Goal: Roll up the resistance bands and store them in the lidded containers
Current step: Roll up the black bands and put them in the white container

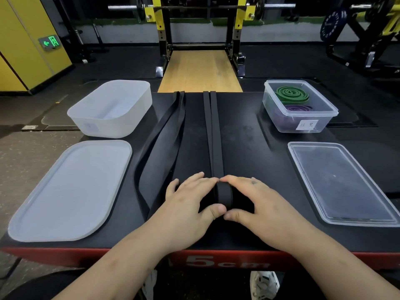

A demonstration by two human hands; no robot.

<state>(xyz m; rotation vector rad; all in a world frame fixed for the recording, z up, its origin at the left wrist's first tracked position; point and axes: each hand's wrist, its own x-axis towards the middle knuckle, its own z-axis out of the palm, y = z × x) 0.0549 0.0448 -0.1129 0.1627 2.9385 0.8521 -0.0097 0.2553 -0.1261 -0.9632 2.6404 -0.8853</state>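
Mostly covered: black roll (224, 197), under left hand (188, 200) and right hand (257, 200); box label (307, 124) too small to read.

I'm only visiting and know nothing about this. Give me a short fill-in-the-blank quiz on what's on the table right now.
1. The left hand and the right hand grip a partly rolled band whose colour is ____.
2. The clear container holds a purple roll and a ____ roll.
3. Counting the white lid and the clear lid, the number of lids lying off their containers is ____.

Missing words: black; green; two.
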